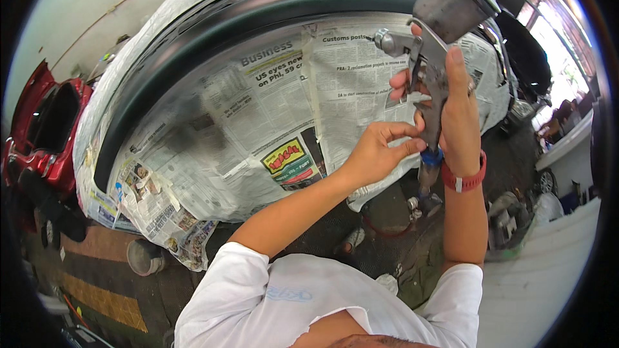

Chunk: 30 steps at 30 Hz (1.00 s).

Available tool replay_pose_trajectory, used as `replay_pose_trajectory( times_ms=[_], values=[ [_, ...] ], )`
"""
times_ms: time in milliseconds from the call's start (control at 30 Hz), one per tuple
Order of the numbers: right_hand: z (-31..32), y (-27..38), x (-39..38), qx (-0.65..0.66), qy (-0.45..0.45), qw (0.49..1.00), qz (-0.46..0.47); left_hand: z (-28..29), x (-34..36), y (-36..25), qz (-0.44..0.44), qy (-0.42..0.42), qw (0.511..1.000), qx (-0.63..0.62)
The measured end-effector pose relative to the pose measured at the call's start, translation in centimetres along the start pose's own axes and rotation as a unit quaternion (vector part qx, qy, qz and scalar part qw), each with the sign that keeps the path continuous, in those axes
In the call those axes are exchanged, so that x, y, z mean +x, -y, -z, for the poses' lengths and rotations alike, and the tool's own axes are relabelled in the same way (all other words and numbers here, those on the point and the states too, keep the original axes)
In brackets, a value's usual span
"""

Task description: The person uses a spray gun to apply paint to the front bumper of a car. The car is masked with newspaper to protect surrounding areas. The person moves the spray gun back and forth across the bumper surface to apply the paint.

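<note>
My right hand (461, 119) is wrapped round the grip of a metal spray gun (433, 93), raised at the right. On top of the gun a grey metal cup (451, 6) tilts to the upper right, and the nozzle (387, 42) points left. My left hand (380, 151) pinches the gun at the lower end of its grip, just above a blue fitting (432, 156). Exactly what its fingertips grasp there is partly hidden. Beyond the gun, a glossy dark curved panel edge (213, 32) arches over newspaper masking (258, 103) marked with dark overspray.
Light sheeting (97, 113) wraps the vehicle body around the newspaper. A red car (55, 125) with a raised lid stands at the left. On the floor are a bucket (145, 256) and a red hose (387, 231). Equipment (506, 219) sits at the right beside a pale surface (548, 277).
</note>
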State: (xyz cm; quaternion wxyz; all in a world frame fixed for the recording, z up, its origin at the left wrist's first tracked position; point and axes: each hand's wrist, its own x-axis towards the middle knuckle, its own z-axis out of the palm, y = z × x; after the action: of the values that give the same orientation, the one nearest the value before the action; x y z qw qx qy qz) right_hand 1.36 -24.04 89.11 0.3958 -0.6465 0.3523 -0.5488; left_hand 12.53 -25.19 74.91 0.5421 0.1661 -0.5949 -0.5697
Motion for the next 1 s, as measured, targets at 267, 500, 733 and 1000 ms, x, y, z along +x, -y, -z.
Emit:
replay_pose_trajectory(
  times_ms=[267, 500, 733, 1000],
  values=[
    [-3.4, 2.9, 2.1, -0.074, -0.052, 0.994, -0.066, 1.9, -3.7, -4.8, 0.001, 0.039, 0.999, -0.017],
    [2.8, 2.2, 4.2, -0.169, -0.144, 0.973, -0.065, 7.1, -18.5, -4.1, 0.136, 0.033, 0.984, 0.109],
    [1.8, 1.3, 4.4, -0.182, -0.156, 0.97, -0.039, 9.7, -32.0, -3.1, 0.241, -0.112, 0.959, 0.098],
    [-10.2, 4.2, 0.7, -0.127, -0.025, 0.991, -0.024, 12.0, -36.1, -6.2, 0.194, -0.135, 0.966, 0.105]
  ],
)
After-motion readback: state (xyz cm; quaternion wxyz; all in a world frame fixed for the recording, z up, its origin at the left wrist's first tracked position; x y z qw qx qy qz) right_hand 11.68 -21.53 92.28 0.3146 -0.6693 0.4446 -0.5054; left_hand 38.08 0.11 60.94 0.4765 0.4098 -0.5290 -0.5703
